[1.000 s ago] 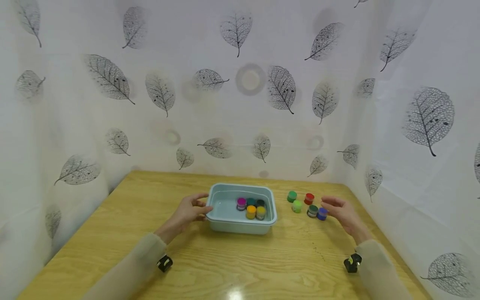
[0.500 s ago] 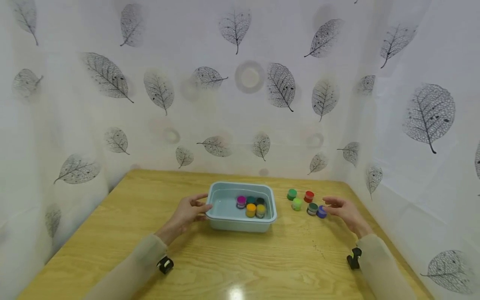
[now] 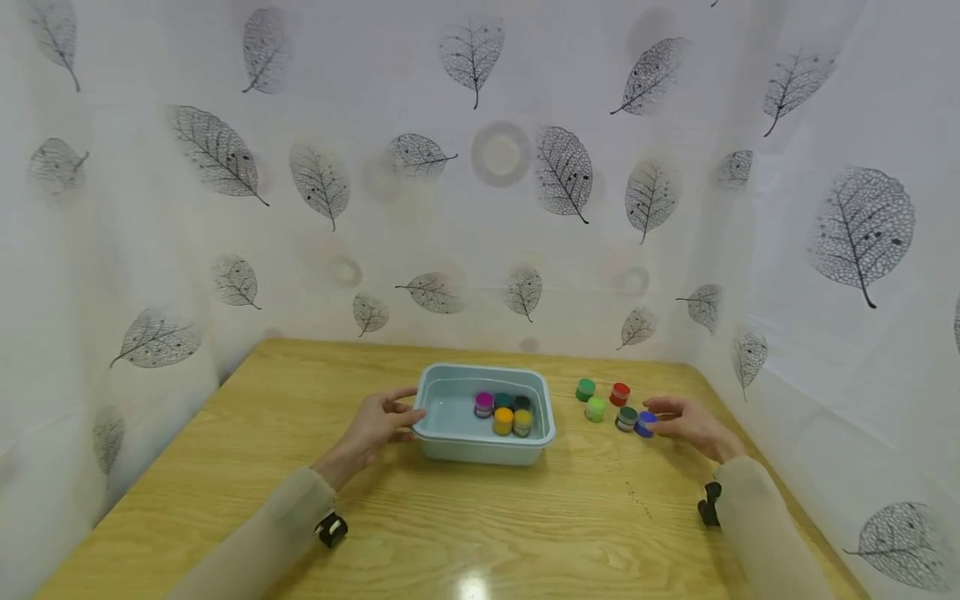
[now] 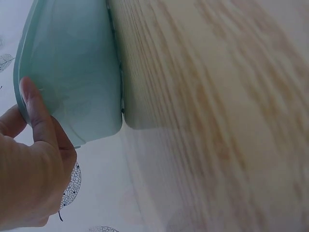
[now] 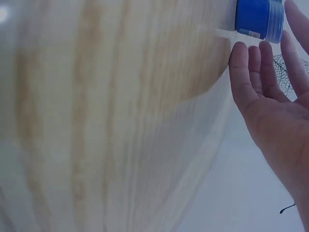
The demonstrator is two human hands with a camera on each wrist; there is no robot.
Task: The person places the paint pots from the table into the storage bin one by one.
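Note:
A light blue plastic tub [image 3: 480, 454] stands on the table. My left hand [image 3: 377, 427] grips its left end by the rim; in the left wrist view the fingers [image 4: 38, 113] lie against the tub wall [image 4: 77, 72]. Inside the tub sit several small paint jars, among them a purple one [image 3: 483, 405], an orange one [image 3: 503, 421] and a yellow one [image 3: 522, 423]. My right hand [image 3: 690, 427] is beside a blue paint jar [image 3: 645, 424], its fingers extended around it. In the right wrist view the fingertips are close to the blue jar [image 5: 258, 18], with a small gap.
Left of the blue jar stand a dark green jar [image 3: 626, 419], a light green jar [image 3: 596, 409], a green jar [image 3: 586, 389] and a red jar [image 3: 619, 394]. The wooden table [image 3: 480, 533] ends at a leaf-printed curtain [image 3: 480, 233] at the back and sides.
My right hand has come slightly closer around the blue jar, its wrist turning a little. The left hand and the tub stay in place.

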